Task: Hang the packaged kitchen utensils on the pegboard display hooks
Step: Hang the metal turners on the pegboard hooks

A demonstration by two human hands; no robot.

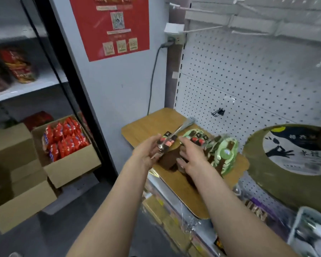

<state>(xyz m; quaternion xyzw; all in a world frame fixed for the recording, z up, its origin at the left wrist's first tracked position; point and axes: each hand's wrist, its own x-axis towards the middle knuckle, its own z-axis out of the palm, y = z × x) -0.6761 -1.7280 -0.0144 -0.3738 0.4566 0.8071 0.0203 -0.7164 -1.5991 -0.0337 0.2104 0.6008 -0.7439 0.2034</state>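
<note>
My left hand (pixel 146 152) grips a packaged metal utensil (pixel 170 139) with a black and red card, its metal end pointing up toward the pegboard. My right hand (pixel 192 156) hovers beside it with fingers spread, over a pile of packaged utensils (pixel 222 151) with green and brown cards lying on the wooden shelf (pixel 152 123). The white pegboard (pixel 248 80) rises behind the shelf. A small black hook (pixel 218 113) sticks out low on it, and long white hooks (pixel 202 29) project near the top.
An open carton of red snack packs (pixel 65 140) stands on the floor at left beside a glass-door cooler (pixel 26 71). A large olive round pack (pixel 289 164) sits at right. A grey cable (pixel 154 71) hangs from a wall socket. Goods fill the shelf below.
</note>
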